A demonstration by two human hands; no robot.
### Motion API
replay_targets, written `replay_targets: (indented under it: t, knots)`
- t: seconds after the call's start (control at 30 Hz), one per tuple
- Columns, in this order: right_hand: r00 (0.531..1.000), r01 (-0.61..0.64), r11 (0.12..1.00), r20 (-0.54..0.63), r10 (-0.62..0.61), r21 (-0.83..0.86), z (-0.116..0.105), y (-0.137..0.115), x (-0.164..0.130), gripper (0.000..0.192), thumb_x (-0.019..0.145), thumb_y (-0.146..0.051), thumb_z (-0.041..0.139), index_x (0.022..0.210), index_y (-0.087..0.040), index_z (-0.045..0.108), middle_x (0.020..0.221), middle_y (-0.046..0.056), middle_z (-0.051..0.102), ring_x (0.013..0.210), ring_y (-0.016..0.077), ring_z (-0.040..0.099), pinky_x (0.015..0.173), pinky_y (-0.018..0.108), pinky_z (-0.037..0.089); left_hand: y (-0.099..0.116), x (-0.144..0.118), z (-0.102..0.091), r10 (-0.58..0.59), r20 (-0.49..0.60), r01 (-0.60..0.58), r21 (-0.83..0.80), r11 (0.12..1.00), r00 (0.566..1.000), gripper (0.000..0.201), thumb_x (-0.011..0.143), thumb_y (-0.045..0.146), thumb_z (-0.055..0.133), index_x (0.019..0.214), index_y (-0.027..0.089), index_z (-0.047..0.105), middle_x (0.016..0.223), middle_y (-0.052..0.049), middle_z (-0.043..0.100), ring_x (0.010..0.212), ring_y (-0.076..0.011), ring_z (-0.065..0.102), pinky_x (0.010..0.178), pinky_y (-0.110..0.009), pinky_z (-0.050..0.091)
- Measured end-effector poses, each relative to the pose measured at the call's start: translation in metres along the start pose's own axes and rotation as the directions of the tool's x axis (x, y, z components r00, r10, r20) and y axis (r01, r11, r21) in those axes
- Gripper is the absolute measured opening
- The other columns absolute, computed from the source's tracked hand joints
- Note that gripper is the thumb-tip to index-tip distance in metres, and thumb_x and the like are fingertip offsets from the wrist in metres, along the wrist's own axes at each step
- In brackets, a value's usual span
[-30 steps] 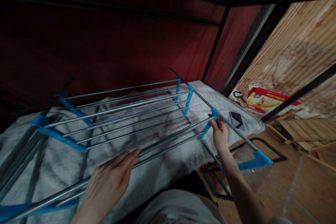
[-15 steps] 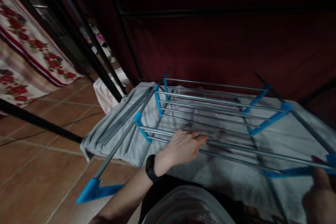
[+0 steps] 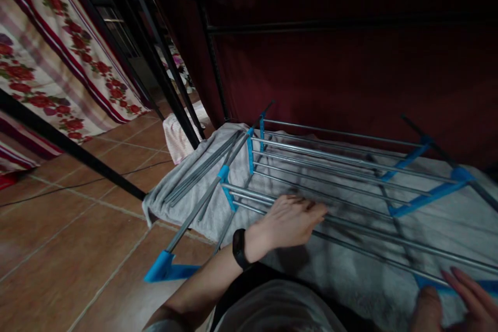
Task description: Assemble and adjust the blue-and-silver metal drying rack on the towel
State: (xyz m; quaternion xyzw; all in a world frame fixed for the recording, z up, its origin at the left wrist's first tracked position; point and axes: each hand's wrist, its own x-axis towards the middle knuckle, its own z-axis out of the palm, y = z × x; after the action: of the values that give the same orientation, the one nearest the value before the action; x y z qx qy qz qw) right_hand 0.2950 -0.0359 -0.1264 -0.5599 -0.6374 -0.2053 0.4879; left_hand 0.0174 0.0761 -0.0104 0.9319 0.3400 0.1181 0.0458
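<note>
A folding drying rack [image 3: 334, 166] of grey metal rods and bright blue plastic joints is being laid flat on a grey towel [image 3: 187, 192] spread over a low bed, under a dark frame beside a tiled floor [image 3: 70, 238]. The left hand [image 3: 290, 220], open and palm down, is being rested on the near rods. The right hand [image 3: 462, 295], fingers loosely spread, is being held at a blue joint at the lower right corner. Compared with half a second ago, the view is being shifted slightly rightward, and the right hand's fingers are being shown more fully.
</note>
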Motion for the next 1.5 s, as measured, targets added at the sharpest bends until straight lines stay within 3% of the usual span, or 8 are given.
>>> replay_targets:
  t: [0.23,0.4,0.57,0.67,0.9,1.1,1.33,1.5]
  knots:
    - [0.842,0.436,0.894,0.397,-0.366,-0.1,0.049,-0.054,0.066,0.037,0.094,-0.008,0.049,0.13,-0.014,0.056,0.108,0.011,0.069,0.099,0.0256,0.062,0.094,0.045,0.044,0.002,0.0,0.008,0.014,-0.063,-0.014,0.014,1.0,0.998,0.018,0.103,0.026,0.044,0.115,0.021,0.056,0.091,-0.001,0.071,0.083,-0.0173,0.068,0.075,-0.03,0.044]
    - [0.793,0.501,0.857,0.46,-0.4,-0.117,0.056,-0.046,0.074,0.046,0.092,-0.005,0.047,0.136,-0.016,0.054,0.091,0.006,0.067,0.077,0.0206,0.057,0.073,0.037,0.04,-0.021,-0.021,-0.005,-0.112,-0.364,0.131,0.028,0.991,0.925,0.027,0.105,0.033,0.041,0.107,0.02,0.064,0.097,-0.005,0.072,0.094,-0.019,0.064,0.092,-0.035,0.043]
    - [0.777,0.519,0.85,0.462,-0.428,-0.085,0.054,-0.039,0.074,0.061,0.086,-0.003,0.047,0.145,-0.019,0.049,0.091,0.007,0.067,0.078,0.0223,0.057,0.072,0.037,0.041,-0.074,-0.064,-0.037,-0.617,-0.679,0.749,-0.147,0.646,0.399,0.037,0.103,0.029,0.033,0.109,0.018,0.067,0.108,-0.012,0.07,0.107,-0.0257,0.063,0.094,-0.039,0.045]
    - [0.778,0.516,0.853,0.463,-0.425,-0.084,0.057,-0.037,0.078,0.061,0.084,-0.004,0.049,0.144,-0.019,0.051,0.092,0.007,0.066,0.078,0.0228,0.057,0.071,0.038,0.041,-0.086,-0.07,-0.049,-0.826,-0.497,0.899,-0.183,0.398,0.265,0.042,0.102,0.036,0.033,0.118,0.018,0.067,0.107,-0.016,0.072,0.102,-0.0299,0.067,0.087,-0.04,0.049]
    - [0.763,0.525,0.847,0.487,-0.425,-0.083,0.059,-0.035,0.081,0.055,0.086,-0.003,0.046,0.138,-0.017,0.055,0.09,0.006,0.064,0.079,0.0221,0.057,0.073,0.037,0.043,-0.089,-0.059,-0.05,-0.949,-0.197,0.955,-0.121,0.271,0.245,0.047,0.1,0.036,0.032,0.114,0.012,0.07,0.105,-0.024,0.074,0.106,-0.0397,0.069,0.087,-0.049,0.051]
    - [0.774,0.516,0.853,0.472,-0.423,-0.083,0.059,-0.035,0.077,0.054,0.086,-0.003,0.046,0.138,-0.016,0.055,0.09,0.007,0.065,0.079,0.0219,0.057,0.073,0.038,0.044,-0.066,-0.074,-0.052,-0.794,-0.546,0.753,-0.395,0.527,0.269,0.042,0.101,0.033,0.035,0.126,0.017,0.065,0.126,-0.014,0.07,0.122,-0.0287,0.063,0.104,-0.043,0.048]
    - [0.769,0.512,0.858,0.468,-0.435,-0.044,0.058,-0.033,0.078,0.058,0.087,-0.005,0.046,0.144,-0.018,0.051,0.092,0.007,0.066,0.079,0.0219,0.058,0.073,0.037,0.043,0.027,-0.134,-0.071,-0.736,-0.481,0.631,-0.396,0.667,0.476,0.036,0.098,0.045,0.048,0.125,0.032,0.068,0.126,-0.005,0.07,0.121,-0.0285,0.064,0.103,-0.046,0.054]
    - [0.766,0.522,0.852,0.459,-0.451,-0.034,0.056,-0.033,0.078,0.062,0.085,-0.004,0.046,0.145,-0.018,0.051,0.093,0.007,0.067,0.078,0.0221,0.058,0.075,0.038,0.044,0.0,-0.171,-0.108,-0.867,-0.436,0.691,-0.551,0.469,0.241,0.044,0.086,0.063,0.058,0.115,0.033,0.072,0.119,-0.002,0.075,0.117,-0.0307,0.065,0.107,-0.05,0.05]
